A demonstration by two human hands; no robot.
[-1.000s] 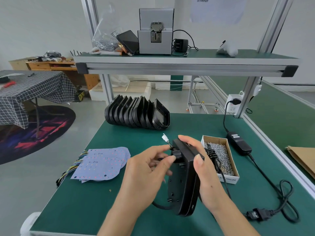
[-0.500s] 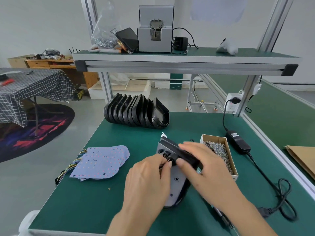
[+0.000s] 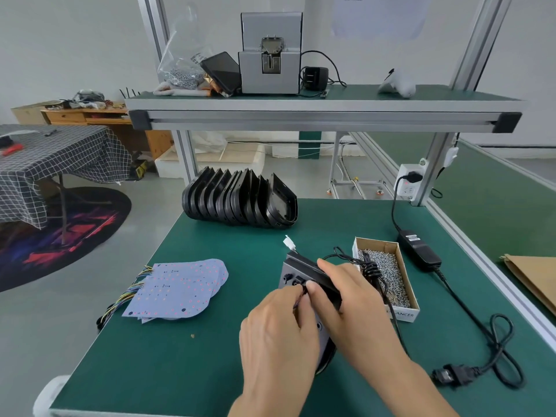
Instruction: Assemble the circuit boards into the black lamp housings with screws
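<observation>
Both hands are working on one housing (image 3: 304,267) lying on the bench (image 3: 180,356), its long axis running toward the person. The right hand (image 3: 352,299) is curling over its far rim, gripping it; the left hand (image 3: 279,329) is pinching something small at the near-left face, probably a wire. The boards (image 3: 177,290) are lying well to the left, nearer the left hand.

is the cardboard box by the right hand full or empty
Partly full. The open cardboard box holds a heap of small silver screws across its floor, but its inner walls still show above them.
</observation>
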